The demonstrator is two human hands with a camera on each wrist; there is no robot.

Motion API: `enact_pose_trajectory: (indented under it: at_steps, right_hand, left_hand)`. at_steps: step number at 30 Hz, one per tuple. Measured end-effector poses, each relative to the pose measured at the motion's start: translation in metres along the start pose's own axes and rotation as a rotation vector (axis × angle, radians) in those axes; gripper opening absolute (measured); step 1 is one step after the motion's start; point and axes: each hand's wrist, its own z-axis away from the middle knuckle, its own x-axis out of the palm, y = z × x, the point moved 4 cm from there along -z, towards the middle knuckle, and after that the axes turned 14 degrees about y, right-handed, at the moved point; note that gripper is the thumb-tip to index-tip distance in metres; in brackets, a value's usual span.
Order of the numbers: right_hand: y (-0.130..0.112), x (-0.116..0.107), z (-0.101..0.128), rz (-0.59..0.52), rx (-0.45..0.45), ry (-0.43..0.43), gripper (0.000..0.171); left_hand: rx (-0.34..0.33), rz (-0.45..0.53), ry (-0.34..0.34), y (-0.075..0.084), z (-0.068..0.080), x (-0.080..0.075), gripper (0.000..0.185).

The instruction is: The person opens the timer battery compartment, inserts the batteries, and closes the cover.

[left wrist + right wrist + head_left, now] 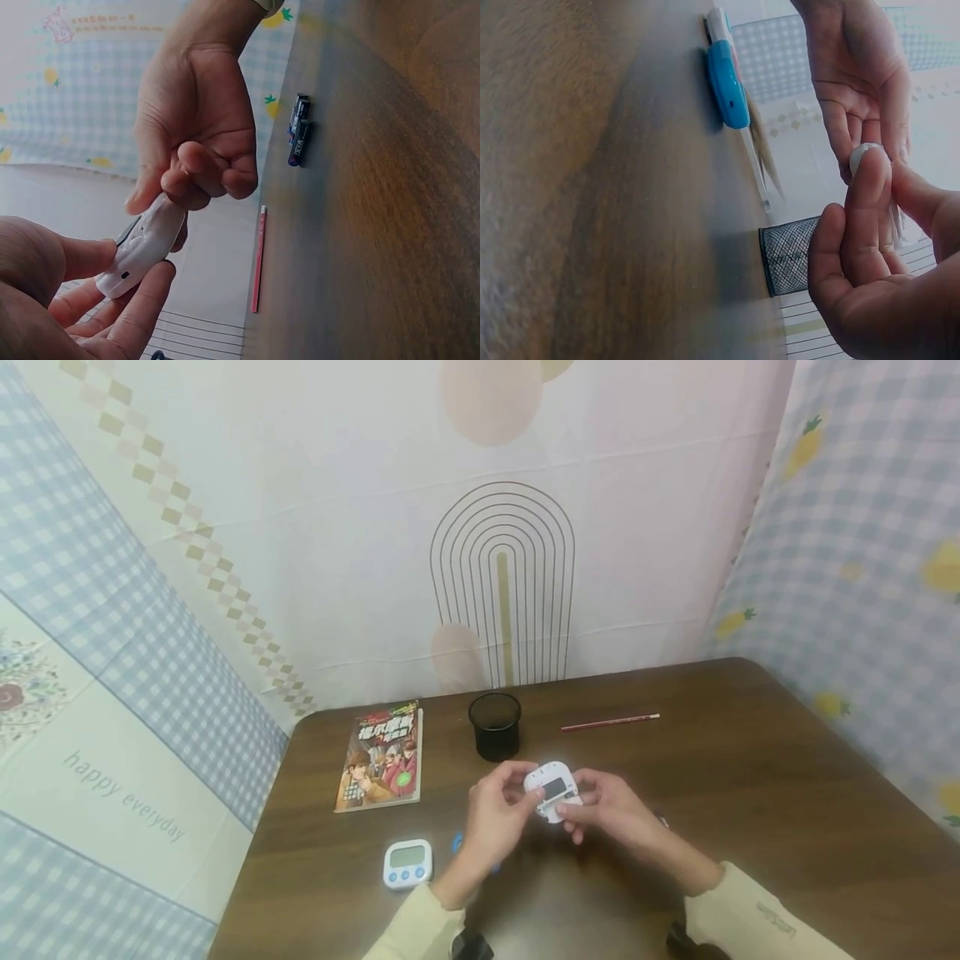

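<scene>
Right now your left hand (495, 814) and right hand (611, 806) both pinch the white timer (552, 789) above the counter (750, 793), each grip closed on it.

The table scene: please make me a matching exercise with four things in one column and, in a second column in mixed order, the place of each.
Things:
1. white timer
2. pencil
3. book
4. black mesh cup

Places:
A. lying flat at the table's far left, left of the cup
B. held above the table between the left hand and the right hand
C. standing upright between the book and the pencil
D. lying alone on the wood, right of the cup

Pairs: 1-B, 2-D, 3-A, 4-C
</scene>
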Motion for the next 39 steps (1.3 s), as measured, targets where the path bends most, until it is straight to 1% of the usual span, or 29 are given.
enact_pose_trajectory:
  at_steps: [6, 9, 13, 16, 21, 28, 32, 34, 36, 39]
  right_hand:
    - [0.000, -0.003, 0.001, -0.036, -0.001, -0.024, 0.053]
    - [0.002, -0.005, 0.002, -0.021, -0.006, -0.028, 0.055]
    - [0.004, -0.008, 0.003, 0.006, 0.005, -0.011, 0.055]
    - [0.003, -0.009, 0.003, 0.018, 0.000, -0.002, 0.047]
    - [0.002, -0.011, 0.002, 0.063, -0.032, 0.005, 0.028]
    - [0.003, -0.008, 0.000, 0.126, -0.085, 0.006, 0.015]
    - [0.003, -0.007, -0.002, 0.217, -0.149, 0.033, 0.007]
    - [0.001, -0.007, -0.002, 0.306, -0.198, 0.071, 0.002]
    - [0.000, -0.007, -0.002, 0.394, -0.251, 0.103, 0.004]
    - [-0.002, -0.006, -0.002, 0.483, -0.314, 0.133, 0.010]
  left_hand:
    - [0.008, -0.015, 0.015, 0.001, 0.000, -0.001, 0.026]
    - [0.023, -0.012, 0.028, 0.002, -0.001, -0.002, 0.026]
    - [0.037, -0.008, 0.061, 0.004, -0.004, -0.004, 0.025]
    - [0.030, -0.011, 0.069, 0.005, -0.004, -0.005, 0.025]
    - [0.002, -0.021, 0.045, 0.005, -0.003, -0.004, 0.026]
    - [-0.021, -0.008, 0.035, 0.006, -0.002, -0.003, 0.026]
    - [-0.026, -0.005, 0.029, 0.005, -0.001, -0.003, 0.026]
    - [-0.027, -0.006, 0.028, 0.005, -0.001, -0.003, 0.025]
    - [-0.027, -0.008, 0.028, 0.005, -0.001, -0.003, 0.025]
    - [-0.024, -0.007, 0.030, 0.005, -0.001, -0.003, 0.025]
